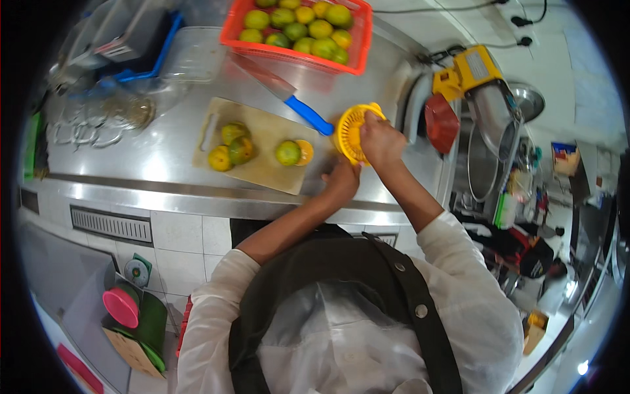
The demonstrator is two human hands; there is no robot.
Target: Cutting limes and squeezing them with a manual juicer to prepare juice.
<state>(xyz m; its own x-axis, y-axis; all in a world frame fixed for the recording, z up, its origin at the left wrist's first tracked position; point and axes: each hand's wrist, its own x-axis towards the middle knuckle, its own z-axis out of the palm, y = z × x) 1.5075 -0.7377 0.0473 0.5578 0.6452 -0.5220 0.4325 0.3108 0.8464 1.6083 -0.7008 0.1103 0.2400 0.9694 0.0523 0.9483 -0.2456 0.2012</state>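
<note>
My left hand (344, 180) grips the near edge of a yellow plastic citrus juicer (347, 132) on the steel counter. My right hand (383, 143) is curled over the juicer's right side; whatever lies under its fingers is hidden. Left of the juicer is a beige cutting board (268, 176). Three whole green-yellow citrus fruits (240, 149) sit together on it. Nearer the juicer lies a green citrus piece (288, 152) beside a half with its orange cut face (306, 152) showing. A knife with a blue handle (309, 115) lies behind the board, its handle end close to the juicer.
A red plastic basket (295, 55) of citrus stands at the back. Glass mugs (98, 133) and a clear plastic container (193, 54) are at left. To the right are a yellow machine (473, 66) and a red bowl-like part (441, 123). Other people work far right.
</note>
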